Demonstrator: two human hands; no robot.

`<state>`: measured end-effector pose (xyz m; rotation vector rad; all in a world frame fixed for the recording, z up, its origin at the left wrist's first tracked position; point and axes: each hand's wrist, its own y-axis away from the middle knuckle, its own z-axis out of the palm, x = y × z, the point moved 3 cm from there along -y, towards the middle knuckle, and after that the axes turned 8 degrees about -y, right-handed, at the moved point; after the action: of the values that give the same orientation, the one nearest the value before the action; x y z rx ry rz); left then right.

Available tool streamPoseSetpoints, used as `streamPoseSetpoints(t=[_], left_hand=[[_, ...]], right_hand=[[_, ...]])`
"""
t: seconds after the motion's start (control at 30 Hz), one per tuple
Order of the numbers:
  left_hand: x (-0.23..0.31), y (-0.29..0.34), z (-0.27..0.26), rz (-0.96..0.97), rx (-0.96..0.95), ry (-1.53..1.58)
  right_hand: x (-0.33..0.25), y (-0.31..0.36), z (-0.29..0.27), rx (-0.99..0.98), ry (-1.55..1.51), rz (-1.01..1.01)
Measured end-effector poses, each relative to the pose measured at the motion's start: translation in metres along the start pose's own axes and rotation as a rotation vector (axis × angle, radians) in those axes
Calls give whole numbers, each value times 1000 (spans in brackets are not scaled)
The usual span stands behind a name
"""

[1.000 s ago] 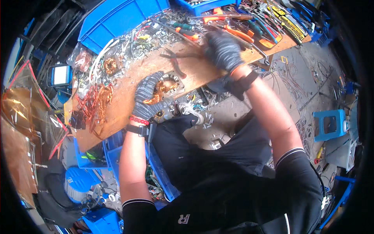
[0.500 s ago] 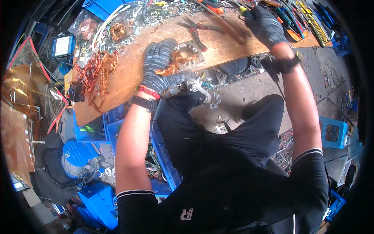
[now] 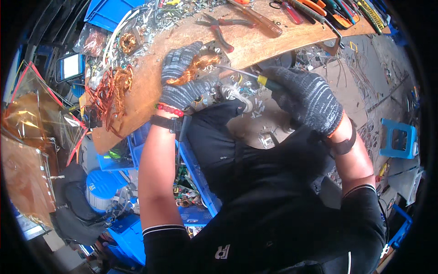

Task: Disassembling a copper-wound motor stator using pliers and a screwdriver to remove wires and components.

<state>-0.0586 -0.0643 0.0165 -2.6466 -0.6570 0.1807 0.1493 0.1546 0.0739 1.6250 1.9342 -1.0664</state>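
Observation:
My left hand (image 3: 182, 80), in a grey knitted glove, is closed around a bundle of copper wire (image 3: 197, 68) near the front edge of the wooden bench (image 3: 159, 55). My gloved right hand (image 3: 305, 98) grips a screwdriver (image 3: 242, 72) with a yellow-and-dark handle. Its shaft points left and its tip reaches the copper wire; whether they touch I cannot tell. Just beyond my left hand lie open pliers (image 3: 218, 29) with red-and-black handles. More copper wire (image 3: 119, 86) with red strands is heaped to the left.
Metal scraps and a wooden-handled tool (image 3: 262, 22) lie across the bench's far side. Several hand tools (image 3: 335, 11) sit at far right. A blue crate (image 3: 196, 178) of scrap stands by my left leg. Loose cables and a blue stool (image 3: 399, 138) are on the right.
My right hand has come from the tools at the far right, down and left, bringing the screwdriver to the copper wire. My left hand keeps its hold on the wire.

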Motion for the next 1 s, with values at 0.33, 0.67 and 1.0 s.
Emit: streamPoseSetpoints(t=[0.33,0.67,1.0], left_hand=[[17,-14,-9,-109,-79,114],[15,-4,-15,-208,-19,116],[2,4,-5,-171,-110,158]], right_hand=[[-51,-34,-22,-179,467,-35],[-37,-46,-1,-261,260,118],[-9,9,80,79,-178,246]])
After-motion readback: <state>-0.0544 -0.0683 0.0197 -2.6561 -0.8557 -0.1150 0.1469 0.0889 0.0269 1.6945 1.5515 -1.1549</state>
